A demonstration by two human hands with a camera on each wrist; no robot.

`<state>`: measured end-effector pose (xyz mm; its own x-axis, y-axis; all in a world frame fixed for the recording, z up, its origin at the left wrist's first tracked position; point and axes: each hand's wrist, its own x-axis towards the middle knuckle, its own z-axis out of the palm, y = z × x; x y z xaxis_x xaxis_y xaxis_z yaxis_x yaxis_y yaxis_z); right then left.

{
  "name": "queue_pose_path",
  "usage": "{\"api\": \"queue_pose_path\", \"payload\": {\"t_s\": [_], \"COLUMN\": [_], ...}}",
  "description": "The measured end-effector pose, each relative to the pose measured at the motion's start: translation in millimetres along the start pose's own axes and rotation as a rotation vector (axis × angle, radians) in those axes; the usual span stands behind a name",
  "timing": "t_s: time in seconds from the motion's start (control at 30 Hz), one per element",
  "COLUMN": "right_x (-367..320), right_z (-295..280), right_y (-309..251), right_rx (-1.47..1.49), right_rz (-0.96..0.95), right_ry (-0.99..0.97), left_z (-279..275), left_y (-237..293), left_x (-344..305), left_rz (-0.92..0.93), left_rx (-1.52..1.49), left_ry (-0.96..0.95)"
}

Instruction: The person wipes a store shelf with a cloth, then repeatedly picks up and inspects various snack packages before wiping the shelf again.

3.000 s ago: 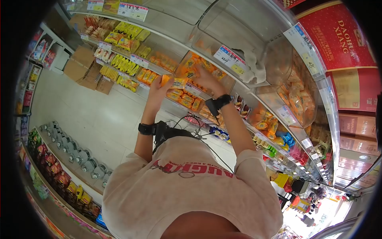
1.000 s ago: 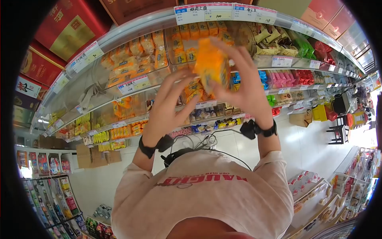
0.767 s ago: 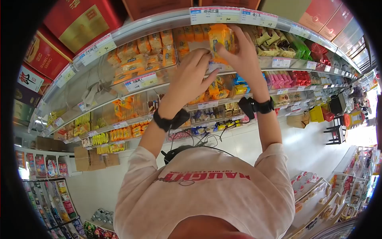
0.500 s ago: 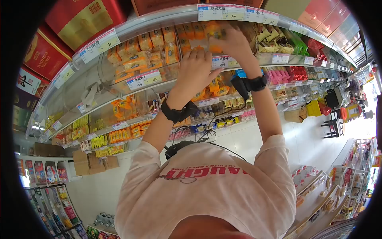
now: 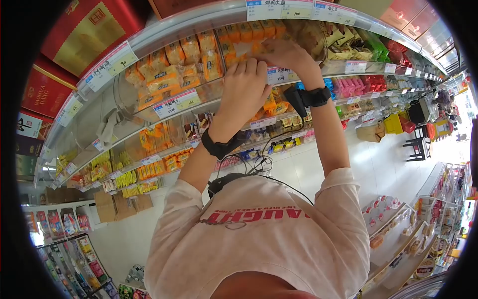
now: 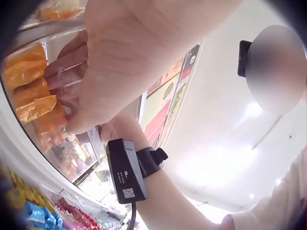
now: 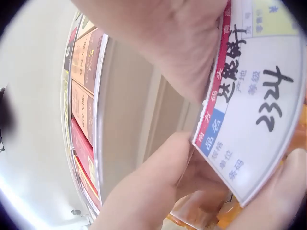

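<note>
On the upper shelf, a clear plastic bin (image 5: pixel 223 56) holds rows of orange snack packets (image 5: pixel 246 33). My left hand (image 5: pixel 246 89) grips the bin's front edge, its fingers bent over the top; in the left wrist view those fingers (image 6: pixel 72 62) show through clear plastic beside orange packets (image 6: pixel 33 103). My right hand (image 5: pixel 291 55) reaches over the front into the same bin, fingers bent down at an orange snack packet (image 5: pixel 259 49) that it mostly covers. A handwritten price tag (image 7: pixel 249 105) fills much of the right wrist view, beside my right palm (image 7: pixel 168 38).
Left of the bin is another section of orange-wrapped packets (image 5: pixel 172 74). Green and cream packets (image 5: pixel 341 42) lie to the right. Lower shelves (image 5: pixel 164 159) carry more sweets. Red boxes (image 5: pixel 97 30) stand above. A dark cable (image 5: pixel 259 164) hangs before the waist.
My right hand has lowered the orange packet from in front of the shelf into the bin. My left hand has moved from beside the packet onto the bin's front edge.
</note>
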<state>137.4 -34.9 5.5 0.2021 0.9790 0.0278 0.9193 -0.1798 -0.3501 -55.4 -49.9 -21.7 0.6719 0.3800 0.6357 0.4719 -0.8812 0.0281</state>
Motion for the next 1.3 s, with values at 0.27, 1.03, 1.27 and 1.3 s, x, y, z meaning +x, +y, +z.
{"api": "queue_pose_path", "payload": {"t_s": [0.27, 1.03, 1.27, 1.3], "right_x": [-8, 16, 6, 1], "right_z": [6, 15, 13, 15], "right_y": [-3, 32, 26, 19], "right_rx": [0.002, 0.534, 0.274, 0.071], "right_rz": [0.105, -0.106, -0.028, -0.061], "right_ry": [0.23, 0.302, 0.32, 0.365], "left_z": [0, 6, 10, 9], "left_y": [6, 6, 7, 7], "left_x": [1, 3, 0, -1], "left_rz": [-0.045, -0.143, -0.141, -0.145], "left_rx": [0.046, -0.046, -0.002, -0.006], "left_ry": [-0.024, -0.039, -0.002, -0.003]}}
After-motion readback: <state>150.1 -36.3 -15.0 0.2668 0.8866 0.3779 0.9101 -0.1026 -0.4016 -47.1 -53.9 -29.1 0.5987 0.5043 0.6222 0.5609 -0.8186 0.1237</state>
